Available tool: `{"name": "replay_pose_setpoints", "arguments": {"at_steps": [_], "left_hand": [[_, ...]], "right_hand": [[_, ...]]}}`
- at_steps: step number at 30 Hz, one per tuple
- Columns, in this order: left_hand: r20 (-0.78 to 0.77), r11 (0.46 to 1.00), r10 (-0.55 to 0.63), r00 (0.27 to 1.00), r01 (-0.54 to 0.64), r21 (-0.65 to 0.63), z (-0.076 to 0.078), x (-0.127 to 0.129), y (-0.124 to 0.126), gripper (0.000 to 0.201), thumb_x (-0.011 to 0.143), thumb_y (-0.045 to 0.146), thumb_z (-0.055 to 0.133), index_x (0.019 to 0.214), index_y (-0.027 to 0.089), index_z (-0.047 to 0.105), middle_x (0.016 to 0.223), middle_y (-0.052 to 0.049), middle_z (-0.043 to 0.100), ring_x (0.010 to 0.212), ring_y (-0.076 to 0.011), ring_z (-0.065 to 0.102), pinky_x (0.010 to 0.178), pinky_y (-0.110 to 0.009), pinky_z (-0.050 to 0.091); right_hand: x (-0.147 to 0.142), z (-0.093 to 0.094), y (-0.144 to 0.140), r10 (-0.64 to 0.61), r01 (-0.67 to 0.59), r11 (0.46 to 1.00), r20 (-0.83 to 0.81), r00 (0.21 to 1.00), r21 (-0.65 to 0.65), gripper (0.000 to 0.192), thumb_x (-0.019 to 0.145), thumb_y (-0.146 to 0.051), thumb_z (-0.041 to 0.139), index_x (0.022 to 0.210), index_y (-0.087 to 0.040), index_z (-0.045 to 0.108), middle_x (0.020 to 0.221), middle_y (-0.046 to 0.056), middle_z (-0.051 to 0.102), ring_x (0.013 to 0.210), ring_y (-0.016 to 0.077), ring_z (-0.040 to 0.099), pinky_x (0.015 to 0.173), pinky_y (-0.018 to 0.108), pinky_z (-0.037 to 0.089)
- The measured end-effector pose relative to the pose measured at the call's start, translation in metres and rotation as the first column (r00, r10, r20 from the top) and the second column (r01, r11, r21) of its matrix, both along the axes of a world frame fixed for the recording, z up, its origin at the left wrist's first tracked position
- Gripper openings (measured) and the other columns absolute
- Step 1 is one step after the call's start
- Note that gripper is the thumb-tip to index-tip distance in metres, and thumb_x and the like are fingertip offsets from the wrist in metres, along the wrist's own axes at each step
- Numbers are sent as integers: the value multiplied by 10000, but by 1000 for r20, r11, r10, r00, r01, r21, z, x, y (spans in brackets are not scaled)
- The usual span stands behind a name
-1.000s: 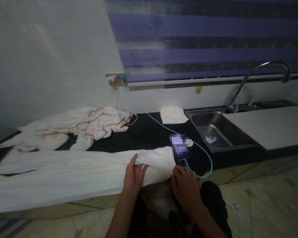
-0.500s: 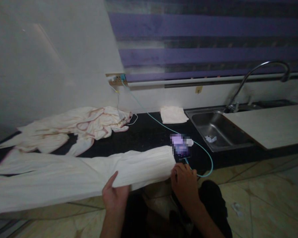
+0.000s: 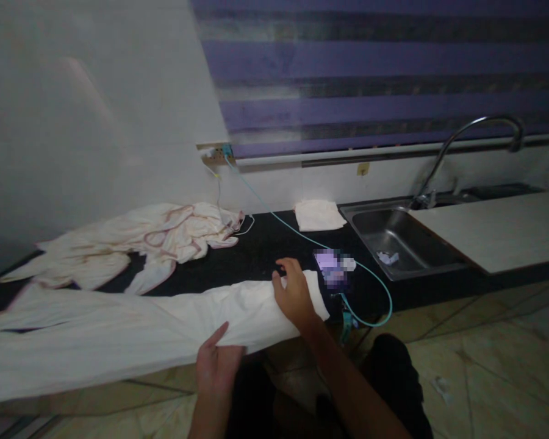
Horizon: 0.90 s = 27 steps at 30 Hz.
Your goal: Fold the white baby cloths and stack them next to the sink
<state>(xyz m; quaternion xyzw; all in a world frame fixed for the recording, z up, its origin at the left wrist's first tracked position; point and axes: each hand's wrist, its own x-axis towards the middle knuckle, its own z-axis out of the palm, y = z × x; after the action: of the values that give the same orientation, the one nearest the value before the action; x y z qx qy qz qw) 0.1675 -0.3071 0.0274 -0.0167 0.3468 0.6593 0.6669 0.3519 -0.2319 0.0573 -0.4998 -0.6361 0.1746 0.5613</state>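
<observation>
A long cream cloth [image 3: 119, 329] lies stretched along the near edge of the dark worktop [image 3: 265, 256], running from the far left of the view to just left of a phone [image 3: 332, 268] whose screen is blurred. The cloth's near border hangs a little over the worktop's front edge.

The left hand [image 3: 217, 366] is at that near border, thumb raised along the fabric and fingers tucked below it; its grip looks closed on the cloth's edge, though the fingers underneath are hidden. The right hand [image 3: 295, 292] rests on top of the cloth close to its right end, palm down with the fingers curled loosely over the fabric's far border; whether it pinches the cloth or only presses on it cannot be told.

A teal cable [image 3: 274, 213] runs from a wall socket [image 3: 215, 152] at the far side down across the worktop, past the phone, and loops off the near edge to the right of the right hand. Farther back on the left, a crumpled cream garment with reddish trim [image 3: 155, 235] lies in a heap, well apart from the hands. A small folded white cloth [image 3: 318, 214] sits at the far edge, just left of a steel sink [image 3: 393, 241] with a curved tap [image 3: 466, 137]. A pale board [image 3: 494, 228] covers the right part of the sink. A window blind with purple stripes [image 3: 370, 79] hangs above.
</observation>
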Motion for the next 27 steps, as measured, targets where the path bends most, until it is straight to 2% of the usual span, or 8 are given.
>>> {"name": "replay_pose_setpoints", "arguments": {"at_steps": [3, 6, 9, 12, 17, 19, 24, 27], "left_hand": [[-8, 998, 46, 999, -45, 52, -5, -4, -5, 652, 926, 41, 453, 1574, 114, 444, 1286, -182, 723, 1268, -310, 663, 1153, -503, 494], [34, 993, 72, 997, -74, 89, -10, -12, -7, 664, 939, 75, 463, 1597, 152, 423, 1373, -176, 679, 1305, -299, 638, 1206, -502, 428], [40, 992, 102, 994, -105, 75, -8, -20, 1, 635, 964, 157, 489, 1596, 149, 426, 1392, -185, 665, 1341, -298, 611, 1246, -511, 351], [17, 985, 139, 990, -140, 104, 3, -29, 17, 605, 980, 214, 510, 1578, 139, 452, 1381, -203, 666, 1338, -292, 616, 1239, -510, 356], [141, 980, 49, 989, -75, 185, 20, -52, 45, 593, 972, 233, 530, 1557, 155, 479, 1395, -203, 657, 1332, -292, 622, 1187, -499, 436], [142, 975, 80, 987, -107, 197, 23, -66, 49, 590, 963, 231, 509, 1547, 147, 489, 1400, -197, 656, 1351, -290, 607, 1192, -488, 429], [-89, 917, 345, 934, -315, 245, 22, -106, 28, 622, 886, 167, 488, 1507, 166, 523, 1429, -143, 648, 1434, -264, 526, 1241, -484, 350], [-191, 895, 412, 891, -357, 266, 16, -120, 3, 619, 841, 149, 478, 1453, 150, 567, 1421, -117, 657, 1482, -238, 466, 1273, -460, 288]], "right_hand": [[-15, -28, 47, -155, 112, 981, -285, 946, -161, 257, 947, -174, 499, 1147, -158, 660, 1140, 121, 678, 919, 186, 698, 804, 296, 585], [-16, -53, 68, -199, 158, 974, -281, 939, -162, 308, 916, -114, 480, 1156, -156, 668, 1157, 128, 674, 972, 196, 690, 899, 328, 570], [-14, -66, 70, -164, 149, 984, -174, 971, -97, 338, 895, -95, 501, 1173, -162, 681, 1151, 126, 678, 983, 204, 684, 910, 331, 567], [-14, -69, 70, -160, 152, 985, -115, 980, -76, 321, 881, -76, 495, 1115, -160, 699, 1101, 123, 684, 973, 211, 678, 916, 336, 562], [-14, -69, 71, -162, 156, 985, -91, 983, -76, 285, 850, -63, 503, 1018, -164, 709, 1036, 114, 695, 966, 226, 666, 913, 344, 547], [-13, -69, 71, -165, 159, 984, -82, 983, -77, 276, 847, -61, 504, 995, -172, 708, 1016, 105, 696, 950, 222, 665, 894, 334, 545], [-12, -68, 70, -162, 157, 984, -59, 985, -79, 235, 848, -64, 513, 931, -178, 701, 969, 93, 695, 918, 215, 666, 871, 321, 538], [-12, -67, 69, -163, 159, 984, -43, 986, -82, 203, 851, -74, 527, 891, -182, 693, 934, 90, 689, 917, 225, 656, 881, 335, 527]]}}
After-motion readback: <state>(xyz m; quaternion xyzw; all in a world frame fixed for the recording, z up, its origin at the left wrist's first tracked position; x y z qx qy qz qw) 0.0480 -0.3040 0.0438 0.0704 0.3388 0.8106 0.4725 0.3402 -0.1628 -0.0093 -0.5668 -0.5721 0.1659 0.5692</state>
